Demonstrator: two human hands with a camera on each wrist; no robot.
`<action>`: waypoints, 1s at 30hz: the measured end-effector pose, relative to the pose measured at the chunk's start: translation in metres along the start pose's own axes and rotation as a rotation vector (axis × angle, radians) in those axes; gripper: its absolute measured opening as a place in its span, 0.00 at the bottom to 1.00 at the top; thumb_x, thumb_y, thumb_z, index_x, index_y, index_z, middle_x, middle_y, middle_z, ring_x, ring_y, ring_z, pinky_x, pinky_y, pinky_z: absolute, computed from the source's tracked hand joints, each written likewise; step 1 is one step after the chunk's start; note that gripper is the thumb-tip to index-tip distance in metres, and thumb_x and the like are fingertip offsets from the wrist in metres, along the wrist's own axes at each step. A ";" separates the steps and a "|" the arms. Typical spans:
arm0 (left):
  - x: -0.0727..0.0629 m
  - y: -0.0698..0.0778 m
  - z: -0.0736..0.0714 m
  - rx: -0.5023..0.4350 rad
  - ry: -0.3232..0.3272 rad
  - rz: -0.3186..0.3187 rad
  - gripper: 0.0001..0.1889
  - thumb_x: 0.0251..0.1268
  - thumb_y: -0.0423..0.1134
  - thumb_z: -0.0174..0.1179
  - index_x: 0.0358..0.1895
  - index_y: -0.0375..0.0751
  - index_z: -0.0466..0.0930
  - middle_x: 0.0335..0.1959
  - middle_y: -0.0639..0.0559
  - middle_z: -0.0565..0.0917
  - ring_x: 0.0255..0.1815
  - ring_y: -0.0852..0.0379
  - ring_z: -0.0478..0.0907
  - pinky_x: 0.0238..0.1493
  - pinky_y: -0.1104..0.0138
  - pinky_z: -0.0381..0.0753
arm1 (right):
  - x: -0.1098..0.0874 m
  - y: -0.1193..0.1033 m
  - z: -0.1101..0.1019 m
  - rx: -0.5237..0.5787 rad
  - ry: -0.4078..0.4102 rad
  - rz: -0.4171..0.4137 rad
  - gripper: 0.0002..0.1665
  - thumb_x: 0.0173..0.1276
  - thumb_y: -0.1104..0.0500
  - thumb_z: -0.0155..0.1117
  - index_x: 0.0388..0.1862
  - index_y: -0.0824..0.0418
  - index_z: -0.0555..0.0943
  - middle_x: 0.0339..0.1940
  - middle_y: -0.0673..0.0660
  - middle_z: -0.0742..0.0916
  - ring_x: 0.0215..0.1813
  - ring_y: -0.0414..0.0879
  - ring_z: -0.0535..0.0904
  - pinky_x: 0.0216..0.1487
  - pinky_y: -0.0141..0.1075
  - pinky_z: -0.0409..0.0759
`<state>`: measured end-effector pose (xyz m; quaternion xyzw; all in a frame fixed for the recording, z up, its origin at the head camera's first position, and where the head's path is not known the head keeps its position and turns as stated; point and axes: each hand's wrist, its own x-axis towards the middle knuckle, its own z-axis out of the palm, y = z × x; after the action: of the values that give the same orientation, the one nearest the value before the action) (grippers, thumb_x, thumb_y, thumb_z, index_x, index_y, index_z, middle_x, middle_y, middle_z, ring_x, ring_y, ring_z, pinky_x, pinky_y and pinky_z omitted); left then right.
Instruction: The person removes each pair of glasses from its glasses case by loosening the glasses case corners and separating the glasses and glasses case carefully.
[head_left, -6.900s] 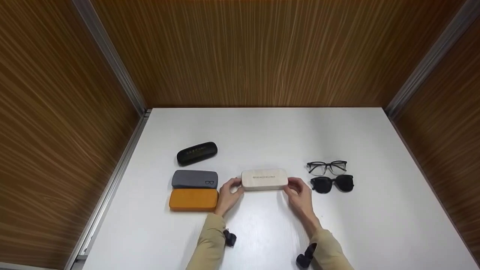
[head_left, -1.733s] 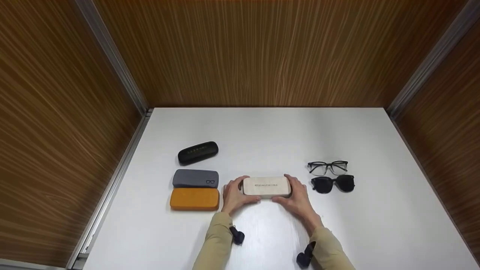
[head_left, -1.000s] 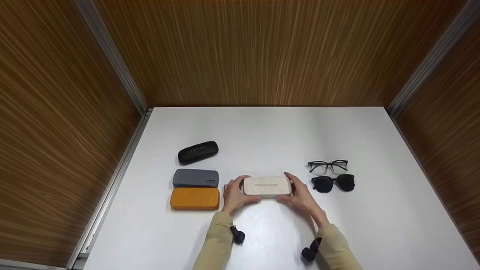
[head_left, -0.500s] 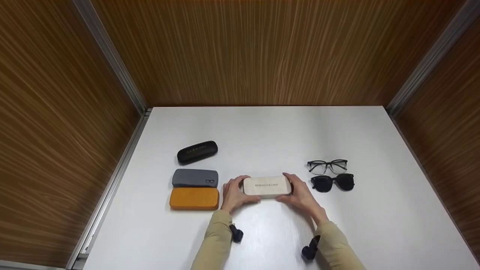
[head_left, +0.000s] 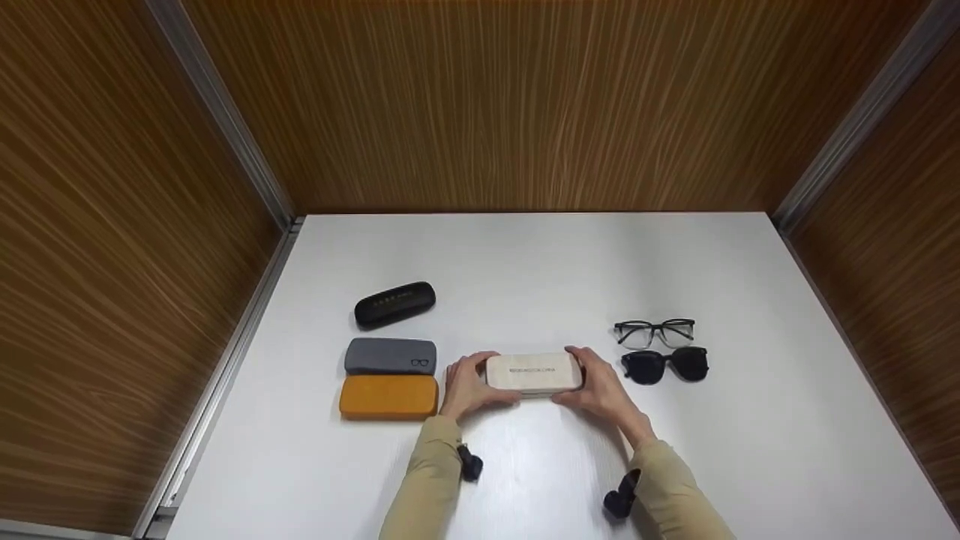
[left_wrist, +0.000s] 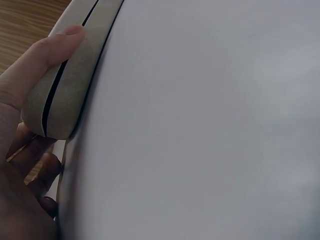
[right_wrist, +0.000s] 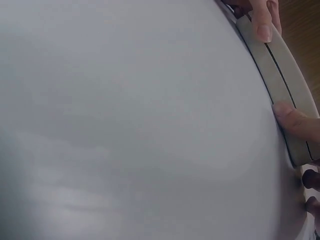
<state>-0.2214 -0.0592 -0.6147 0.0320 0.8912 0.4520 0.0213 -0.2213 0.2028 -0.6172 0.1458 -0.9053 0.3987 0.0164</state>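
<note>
Two hands frame a pale glasses case in the head view: the left hand is curled round one end and the right hand round the other, each spread just wide enough to span it, thumbs along the near side, fingers reaching round behind. It lies lettered lid up over the white table, between the other things; holding both ends probably steadies it evenly. On the left a black case lies at a slant beyond a grey case, which touches an orange case; clear glasses and sunglasses lie on the right, so cases and eyewear look sorted by side. The orange case sits just beside the left hand and would crowd a move that way; the sunglasses are near the right hand but apart from it. From the left wrist, the thumb lies across the dark seam between lid and base, perhaps to bear on both halves, and covers part of it; the other fingers are partly hidden by the end. From the right wrist, both thumbs press the seamed side, the right palm is out of sight, and whether the base touches the table I cannot tell.
</note>
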 end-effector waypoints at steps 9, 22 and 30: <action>0.004 0.001 -0.004 -0.074 -0.038 -0.009 0.39 0.30 0.55 0.85 0.54 0.49 0.85 0.52 0.52 0.87 0.58 0.51 0.80 0.66 0.56 0.74 | 0.000 0.001 0.000 0.004 0.008 -0.011 0.54 0.42 0.58 0.88 0.68 0.68 0.72 0.58 0.63 0.83 0.62 0.62 0.79 0.68 0.58 0.71; 0.017 0.003 -0.011 -0.191 -0.144 -0.063 0.34 0.33 0.48 0.85 0.51 0.43 0.87 0.48 0.49 0.88 0.50 0.54 0.80 0.60 0.57 0.77 | -0.002 0.000 -0.001 0.044 -0.016 0.041 0.56 0.43 0.57 0.87 0.71 0.66 0.70 0.60 0.64 0.83 0.64 0.61 0.78 0.72 0.57 0.68; 0.023 0.008 -0.015 -0.205 -0.177 -0.111 0.31 0.33 0.49 0.85 0.47 0.43 0.89 0.43 0.50 0.89 0.43 0.58 0.79 0.52 0.63 0.77 | -0.001 0.001 -0.001 0.041 -0.014 0.039 0.57 0.43 0.57 0.87 0.71 0.68 0.69 0.61 0.65 0.83 0.65 0.62 0.78 0.73 0.57 0.68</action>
<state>-0.2446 -0.0654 -0.5996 0.0200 0.8355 0.5341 0.1277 -0.2211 0.2046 -0.6169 0.1313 -0.8997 0.4164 -0.0009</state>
